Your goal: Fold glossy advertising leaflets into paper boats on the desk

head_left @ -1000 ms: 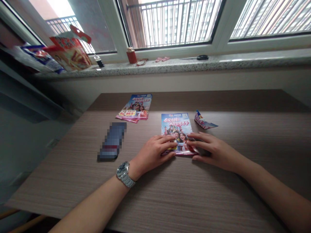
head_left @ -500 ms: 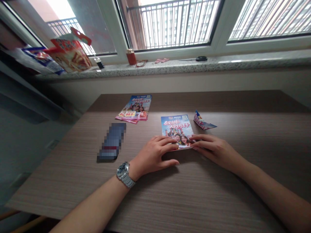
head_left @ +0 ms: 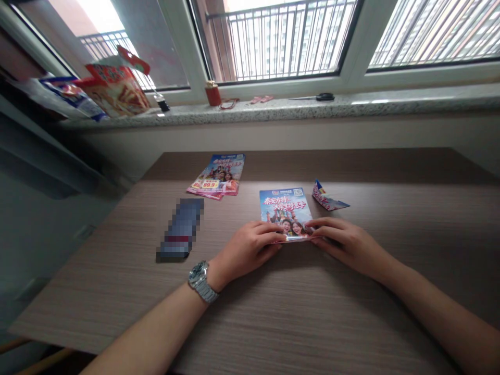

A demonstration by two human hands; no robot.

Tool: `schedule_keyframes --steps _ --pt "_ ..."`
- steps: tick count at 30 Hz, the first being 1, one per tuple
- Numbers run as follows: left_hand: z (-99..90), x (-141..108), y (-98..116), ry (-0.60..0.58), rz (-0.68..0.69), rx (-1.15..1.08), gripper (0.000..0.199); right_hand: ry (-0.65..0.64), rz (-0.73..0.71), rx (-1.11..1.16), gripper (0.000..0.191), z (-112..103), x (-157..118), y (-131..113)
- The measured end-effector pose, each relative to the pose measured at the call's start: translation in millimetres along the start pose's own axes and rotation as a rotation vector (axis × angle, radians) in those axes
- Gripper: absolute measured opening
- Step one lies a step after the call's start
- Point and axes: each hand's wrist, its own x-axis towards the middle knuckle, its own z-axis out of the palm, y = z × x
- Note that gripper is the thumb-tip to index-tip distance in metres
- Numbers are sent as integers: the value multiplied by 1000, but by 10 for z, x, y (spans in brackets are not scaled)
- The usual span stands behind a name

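Note:
A printed flyer with a blue top and two pictured people lies on the table in front of me, its near edge turned toward me. My left hand, with a metal watch on the wrist, pinches the flyer's near left edge, fingers on top and thumb below. At the near right corner my right hand grips the same sheet between fingers and thumb. Just beyond the right hand is a small folded paper piece in similar print. The fingers cover the flyer's lower corners.
Several matching flyers lie stacked at the back left of the wooden table. A dark, pixelated flat object lies left of my left hand. Snack bags, a red bottle and scissors sit on the windowsill.
My left thumb has drawn in from the table to the flyer's near edge, closing the hand on it. My right hand stays at the right corner.

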Motion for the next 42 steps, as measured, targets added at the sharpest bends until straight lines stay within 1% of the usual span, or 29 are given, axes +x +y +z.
schedule_keyframes --steps 12,21,23,28,32,36,39,42 --pt "-10 26 22 31 -29 -82 27 -25 69 53 14 -15 16 -15" --pt "30 11 23 105 -124 -155 21 -5 116 117 11 2 -14 -17" --pt "40 28 22 127 -148 -161 23 5 137 129 11 5 -14 -28" --pt "64 56 7 164 -195 -155 38 41 170 138 11 32 16 -43" --pt "86 59 -23 185 -202 -59 42 66 171 138 12 72 35 -42" --pt "105 57 -59 144 -216 58 40 91 173 136 14 80 38 -39" --pt "114 59 -57 104 -187 78 35 79 189 122 15 52 29 -30" --pt "113 73 -21 80 -150 78 35 77 202 111 16 29 5 -5"
